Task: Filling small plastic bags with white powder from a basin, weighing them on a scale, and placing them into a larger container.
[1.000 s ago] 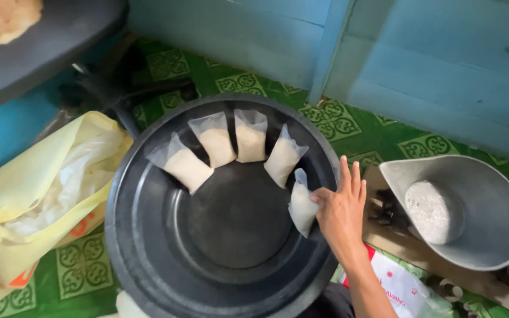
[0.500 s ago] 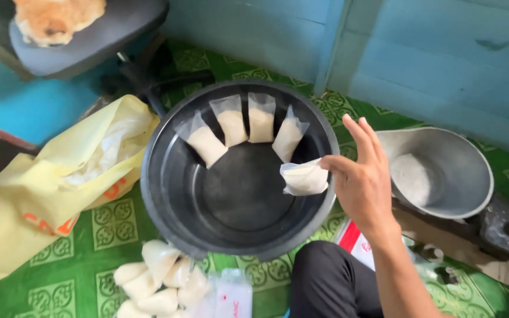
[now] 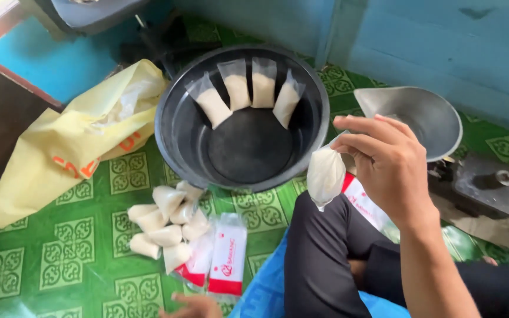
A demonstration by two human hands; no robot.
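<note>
At four o'clock of the round black plastic basin (image 3: 172, 141), I see my right hand (image 3: 393, 171) pinching a soft clear pouch (image 3: 325, 175) of white grain; my left hand (image 3: 192, 306) rests, fingers hidden, on glossy green patterned floor (image 3: 60, 259) near blue walls (image 3: 443, 41).

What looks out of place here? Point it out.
Nothing is spilled or torn. Four filled bags lean neatly against the black basin wall. The loose pile of bags on the green floor is just untidy. The right hand holds one bag.

four packets (image 3: 248, 94) in basin (image 3: 175, 141) — sack (image 3: 60, 153) left, scale pan (image 3: 425, 118) right
</note>
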